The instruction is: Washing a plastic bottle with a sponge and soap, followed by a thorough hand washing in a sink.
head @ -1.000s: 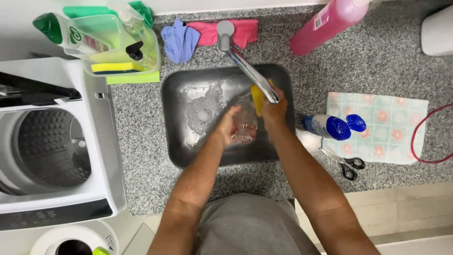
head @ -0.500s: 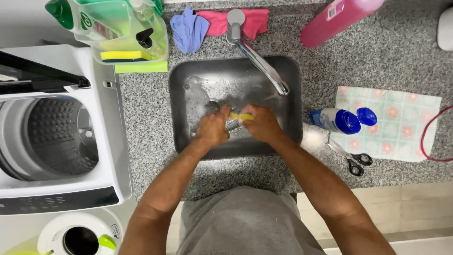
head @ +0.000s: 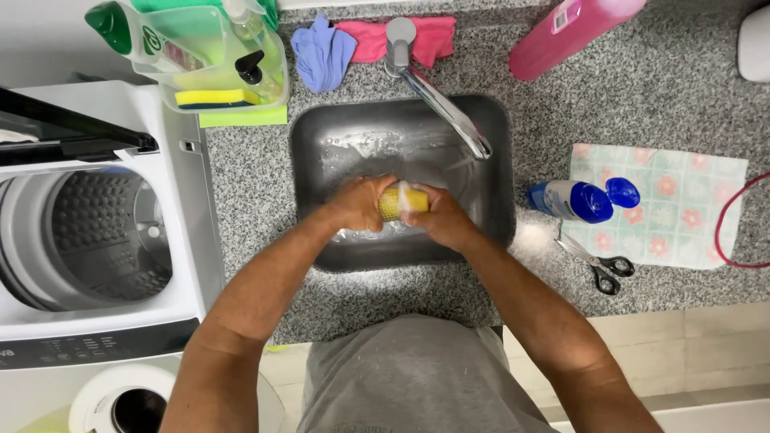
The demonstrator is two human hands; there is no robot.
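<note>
Both hands close on a yellow sponge (head: 399,200): the left hand (head: 358,202) wraps its left end and the right hand (head: 437,216) clamps its right end, so only the middle shows, with a patch of white foam on top. The sponge is held over the middle of the steel sink (head: 313,232), just above its wet floor. The tap (head: 437,100) reaches in from the sink's back edge, its spout ending just beyond the right hand, apart from it. Behind the sink, at the counter's back edge, lie a blue cloth (head: 321,54) and a pink cloth (head: 433,36), touching. At the back left corner stands a clear caddy (head: 208,56) with bottles and a spare sponge inside. A pink bottle (head: 573,32) lies tilted toward the back right. Right of the sink, a blue bottle (head: 573,200) lies on a flowered cloth (head: 682,208), with scissors (head: 597,263) just in front. The counter (head: 642,104) is speckled grey granite. A top-loading washing machine (head: 96,216), lid open, stands against its left edge.
</note>
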